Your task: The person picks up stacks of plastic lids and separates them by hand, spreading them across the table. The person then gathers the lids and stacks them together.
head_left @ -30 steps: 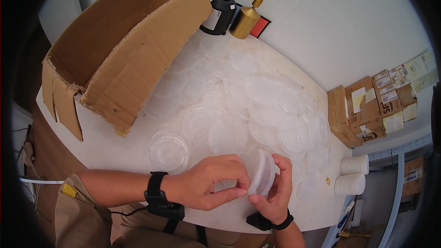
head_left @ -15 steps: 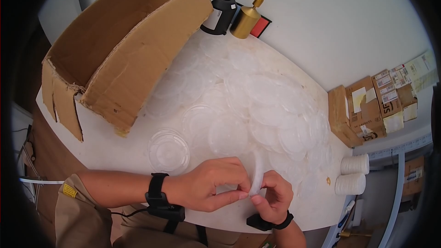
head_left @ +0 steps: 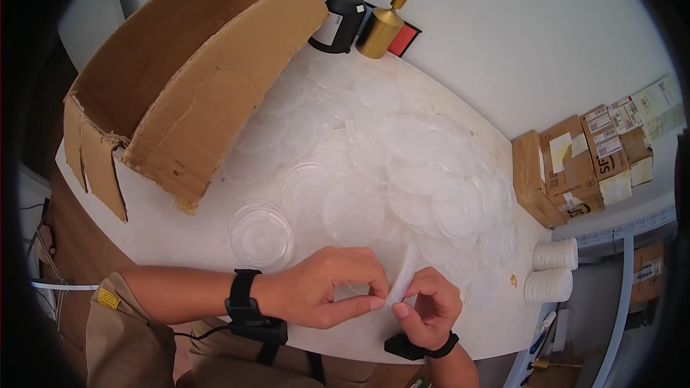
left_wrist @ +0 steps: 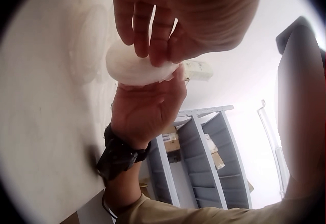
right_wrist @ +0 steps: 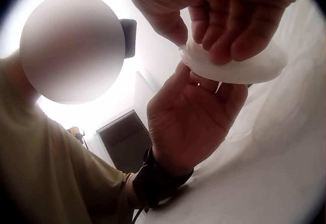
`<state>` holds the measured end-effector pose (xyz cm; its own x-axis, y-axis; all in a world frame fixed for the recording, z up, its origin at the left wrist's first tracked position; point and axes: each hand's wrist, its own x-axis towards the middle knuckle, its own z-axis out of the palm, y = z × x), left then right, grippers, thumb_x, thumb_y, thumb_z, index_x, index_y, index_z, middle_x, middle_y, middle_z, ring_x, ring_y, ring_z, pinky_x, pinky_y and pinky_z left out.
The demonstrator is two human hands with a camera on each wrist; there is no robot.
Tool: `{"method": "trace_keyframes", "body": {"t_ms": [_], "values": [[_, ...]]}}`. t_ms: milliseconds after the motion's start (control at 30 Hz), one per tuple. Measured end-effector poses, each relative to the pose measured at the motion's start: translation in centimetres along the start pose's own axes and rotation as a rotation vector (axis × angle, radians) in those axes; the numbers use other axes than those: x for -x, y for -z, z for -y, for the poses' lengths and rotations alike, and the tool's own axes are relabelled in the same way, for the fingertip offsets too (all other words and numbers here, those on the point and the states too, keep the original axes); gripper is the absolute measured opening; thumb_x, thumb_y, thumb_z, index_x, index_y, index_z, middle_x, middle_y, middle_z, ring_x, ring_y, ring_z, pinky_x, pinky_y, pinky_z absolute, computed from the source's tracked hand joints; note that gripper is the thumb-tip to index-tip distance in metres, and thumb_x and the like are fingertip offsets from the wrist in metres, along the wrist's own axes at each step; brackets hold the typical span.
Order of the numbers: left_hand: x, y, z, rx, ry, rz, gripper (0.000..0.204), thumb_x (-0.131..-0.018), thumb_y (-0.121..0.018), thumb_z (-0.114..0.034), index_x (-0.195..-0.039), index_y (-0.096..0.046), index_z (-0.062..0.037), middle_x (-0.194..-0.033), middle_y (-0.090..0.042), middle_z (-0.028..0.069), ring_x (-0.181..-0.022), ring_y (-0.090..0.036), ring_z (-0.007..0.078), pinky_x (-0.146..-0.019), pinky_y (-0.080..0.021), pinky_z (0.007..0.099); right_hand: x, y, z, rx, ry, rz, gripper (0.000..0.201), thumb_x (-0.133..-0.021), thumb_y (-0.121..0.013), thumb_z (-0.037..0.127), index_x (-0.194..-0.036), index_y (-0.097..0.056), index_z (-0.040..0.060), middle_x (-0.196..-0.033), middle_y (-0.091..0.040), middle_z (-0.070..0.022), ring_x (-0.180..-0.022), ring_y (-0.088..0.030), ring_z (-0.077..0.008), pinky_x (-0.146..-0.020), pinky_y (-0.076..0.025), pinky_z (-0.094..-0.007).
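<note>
Between the two hands, a round translucent plastic lid (head_left: 404, 273) stands nearly edge-on above the white table (head_left: 165, 237). My left hand (head_left: 334, 287) pinches its near edge between thumb and fingertips. On the other side, my right hand (head_left: 429, 309) grips the same edge, thumb in front and fingers bent against the face. The left wrist view has the pale lid (left_wrist: 137, 71) under the left fingers, with the right palm below it. Many similar lids (head_left: 438, 165) lie spread in an overlapping heap beyond the hands. One clear ridged lid (head_left: 261, 236) lies apart near the left wrist.
A large open cardboard box (head_left: 223, 93) stands at the left of the table. A black cylinder (head_left: 340, 23) and a gold canister (head_left: 381, 32) stand at the back. On the right are small cartons (head_left: 568, 169) and two white ridged stacks (head_left: 550, 284).
The held lid has turned from showing its face on the right to nearly edge-on. My right fingers have drawn down and curled in; the left hand has barely moved.
</note>
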<state>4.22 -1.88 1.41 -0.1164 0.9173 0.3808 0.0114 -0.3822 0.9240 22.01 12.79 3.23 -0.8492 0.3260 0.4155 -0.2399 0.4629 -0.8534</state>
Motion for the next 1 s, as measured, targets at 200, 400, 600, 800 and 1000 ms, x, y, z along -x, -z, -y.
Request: {"method": "trace_keyframes", "body": {"t_ms": [200, 400, 600, 800, 1000], "values": [[0.06, -0.04, 0.10, 0.012, 0.007, -0.003, 0.003, -0.090, -0.068, 0.000, -0.092, -0.066, -0.0019, -0.095, -0.068, 0.0110, -0.090, -0.064, 0.0258, -0.081, -0.050, 0.0355, 0.08, -0.06, 0.14, 0.002, -0.006, -0.002, 0.016, -0.078, -0.075, -0.003, -0.091, -0.066, -0.0013, -0.082, -0.068, -0.0110, -0.071, -0.063, -0.0189, -0.065, -0.049, -0.0276], [0.05, 0.01, 0.11, 0.015, 0.012, 0.003, 0.003, -0.090, -0.068, 0.000, -0.092, -0.066, -0.0017, -0.095, -0.068, 0.0112, -0.090, -0.064, 0.0258, -0.080, -0.050, 0.0353, 0.01, -0.05, 0.18, -0.023, -0.048, 0.023, 0.014, -0.080, -0.074, -0.002, -0.091, -0.066, -0.0007, -0.082, -0.067, -0.0108, -0.071, -0.063, -0.0185, -0.065, -0.049, -0.0273], [0.06, -0.04, 0.12, 0.000, 0.007, 0.001, 0.004, -0.090, -0.069, -0.001, -0.091, -0.066, -0.0020, -0.094, -0.067, 0.0107, -0.089, -0.063, 0.0256, -0.079, -0.050, 0.0354, -0.15, -0.05, 0.41, 0.049, -0.024, 0.023, 0.014, -0.079, -0.074, -0.004, -0.090, -0.066, 0.0001, -0.081, -0.069, -0.0108, -0.069, -0.065, -0.0187, -0.063, -0.050, -0.0272], [0.13, -0.35, 0.16, -0.008, -0.007, -0.017, 0.004, -0.091, -0.069, -0.003, -0.092, -0.065, -0.0028, -0.090, -0.066, 0.0105, -0.085, -0.062, 0.0268, -0.076, -0.049, 0.0358, -0.31, -0.21, 0.60, 0.102, 0.039, 0.029, 0.015, -0.076, -0.075, -0.005, -0.088, -0.067, 0.0011, -0.078, -0.070, -0.0091, -0.067, -0.067, -0.0211, -0.060, -0.052, -0.0284], [0.28, -0.38, 0.35, 0.013, 0.043, -0.001, 0.002, -0.092, -0.068, -0.002, -0.094, -0.067, -0.0017, -0.095, -0.068, 0.0111, -0.089, -0.063, 0.0259, -0.080, -0.050, 0.0353, -0.09, -0.14, 0.49, 0.107, 0.059, 0.042, 0.016, -0.075, -0.075, -0.006, -0.087, -0.067, 0.0012, -0.078, -0.070, -0.0079, -0.065, -0.067, -0.0215, -0.059, -0.052, -0.0286]]}}
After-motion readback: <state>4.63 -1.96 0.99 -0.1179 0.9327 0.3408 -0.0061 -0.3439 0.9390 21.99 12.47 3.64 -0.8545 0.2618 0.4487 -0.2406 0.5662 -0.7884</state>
